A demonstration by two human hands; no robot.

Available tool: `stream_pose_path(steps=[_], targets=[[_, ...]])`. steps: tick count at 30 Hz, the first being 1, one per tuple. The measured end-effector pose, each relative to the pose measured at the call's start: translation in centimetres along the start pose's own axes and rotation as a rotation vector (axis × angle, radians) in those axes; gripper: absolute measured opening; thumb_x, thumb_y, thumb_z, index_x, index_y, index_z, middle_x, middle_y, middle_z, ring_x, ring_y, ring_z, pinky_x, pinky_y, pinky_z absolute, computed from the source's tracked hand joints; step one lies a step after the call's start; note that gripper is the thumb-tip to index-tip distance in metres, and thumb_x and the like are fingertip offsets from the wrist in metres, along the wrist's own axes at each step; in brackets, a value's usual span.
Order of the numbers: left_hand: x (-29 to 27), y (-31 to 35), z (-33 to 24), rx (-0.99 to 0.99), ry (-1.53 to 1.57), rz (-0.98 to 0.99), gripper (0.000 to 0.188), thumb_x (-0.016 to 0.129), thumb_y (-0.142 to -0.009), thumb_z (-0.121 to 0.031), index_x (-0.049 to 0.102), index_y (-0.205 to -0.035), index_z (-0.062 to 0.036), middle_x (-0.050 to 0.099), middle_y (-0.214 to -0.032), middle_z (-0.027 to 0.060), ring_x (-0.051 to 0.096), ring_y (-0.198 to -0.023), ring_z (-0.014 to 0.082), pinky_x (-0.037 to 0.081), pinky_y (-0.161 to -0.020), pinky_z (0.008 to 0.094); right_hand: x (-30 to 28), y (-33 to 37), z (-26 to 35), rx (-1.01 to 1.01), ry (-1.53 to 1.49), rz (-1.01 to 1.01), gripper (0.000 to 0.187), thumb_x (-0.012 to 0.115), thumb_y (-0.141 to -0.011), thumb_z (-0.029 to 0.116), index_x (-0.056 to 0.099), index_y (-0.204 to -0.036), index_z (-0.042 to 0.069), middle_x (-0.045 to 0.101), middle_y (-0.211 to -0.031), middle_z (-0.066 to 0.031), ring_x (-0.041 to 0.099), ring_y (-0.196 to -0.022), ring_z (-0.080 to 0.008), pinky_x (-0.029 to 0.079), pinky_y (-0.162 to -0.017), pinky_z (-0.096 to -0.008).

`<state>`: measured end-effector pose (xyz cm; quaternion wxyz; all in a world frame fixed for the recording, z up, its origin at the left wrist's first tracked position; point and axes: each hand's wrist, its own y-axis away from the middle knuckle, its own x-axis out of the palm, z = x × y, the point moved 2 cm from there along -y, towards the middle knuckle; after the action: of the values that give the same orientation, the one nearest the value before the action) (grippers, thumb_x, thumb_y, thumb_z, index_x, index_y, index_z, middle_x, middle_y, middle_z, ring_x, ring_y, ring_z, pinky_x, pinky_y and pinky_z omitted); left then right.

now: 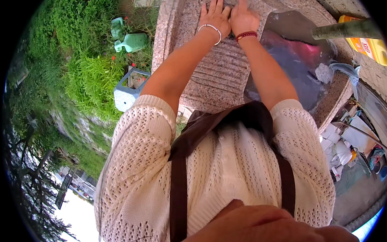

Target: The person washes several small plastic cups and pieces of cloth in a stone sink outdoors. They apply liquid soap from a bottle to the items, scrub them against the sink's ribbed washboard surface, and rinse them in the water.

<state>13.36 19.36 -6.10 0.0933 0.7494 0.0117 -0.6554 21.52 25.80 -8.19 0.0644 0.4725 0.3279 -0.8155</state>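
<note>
Fingers (218,4) of the bare left hand (216,18) are released and spread, lying outstretched on the far part of a speckled pink-grey granite washing slab (201,88). Just to the right, the bare right hand (244,20) is blurred; one finger points away to the far side, but I cannot tell whether the others are clenched or grasping something. Its inner side is at the left thumb, touching or nearly so.

A shiny silver-coloured bangle (219,34) rings the left wrist, and a dark red beaded bracelet (246,35) the right. Nearer than the hands, parallel ridges cross the slab, which stands directly before the person. Right of it sits a dark basin (279,22) with a pinkish-red patch (308,52) in it; a rough grey lump (324,73) and a grey-blue cloth (348,71) lie at its right side. Farther right is a yellow plastic jug (381,52).

On the left, beyond the slab, are a grey-blue plastic stool (123,97), a pale green plastic watering can (135,42) and leafy green plants (89,77).
</note>
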Motion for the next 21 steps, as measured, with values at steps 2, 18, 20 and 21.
stream_pose_path(steps=[2, 18, 20, 21], targets=[[-0.1, 5.0, 0.3, 0.077, 0.058, 0.156, 0.046, 0.039, -0.087, -0.024, 0.033, -0.129, -0.0059, 0.013, -0.144, 0.0127, 0.010, -0.134, 0.0276, 0.010, -0.107, 0.0456, -3.8, 3.7, 2.9, 0.035, -0.092, 0.200, 0.028, 0.053, -0.079, 0.015, 0.054, -0.106, 0.012, 0.056, -0.055, -0.0098, 0.055, -0.047, -0.0263, 0.045, -0.049, -0.0374], [0.1, 4.8, 0.5, 0.066, 0.085, 0.063, 0.050, 0.039, -0.086, -0.026, 0.032, -0.131, -0.0051, 0.017, -0.143, 0.0129, 0.013, -0.133, 0.0287, 0.013, -0.106, 0.0472, -2.6, 3.3, 2.2, -0.013, -0.248, 0.147, 0.026, 0.052, -0.081, 0.014, 0.055, -0.106, 0.013, 0.060, -0.063, -0.0107, 0.058, -0.057, -0.0279, 0.046, -0.058, -0.0391], [0.1, 10.5, -1.2, 0.114, 0.165, 0.195, 0.053, 0.039, -0.086, -0.023, 0.027, -0.134, -0.0051, 0.017, -0.143, 0.0115, 0.012, -0.133, 0.0278, 0.014, -0.106, 0.0454, -6.9, 9.0, 4.2, -0.040, -0.349, 0.288, 0.028, 0.051, -0.082, 0.014, 0.054, -0.109, 0.011, 0.060, -0.065, -0.0100, 0.058, -0.059, -0.0269, 0.044, -0.060, -0.0391], [0.2, 11.5, -1.2, 0.136, 0.184, 0.185, 0.053, 0.039, -0.086, -0.024, 0.026, -0.135, -0.0051, 0.017, -0.144, 0.0108, 0.012, -0.133, 0.0279, 0.014, -0.106, 0.0453, -7.3, 9.9, 4.9, -0.063, -0.384, 0.275, 0.029, 0.051, -0.081, 0.013, 0.053, -0.110, 0.011, 0.061, -0.068, -0.0100, 0.058, -0.062, -0.0268, 0.044, -0.061, -0.0394]])
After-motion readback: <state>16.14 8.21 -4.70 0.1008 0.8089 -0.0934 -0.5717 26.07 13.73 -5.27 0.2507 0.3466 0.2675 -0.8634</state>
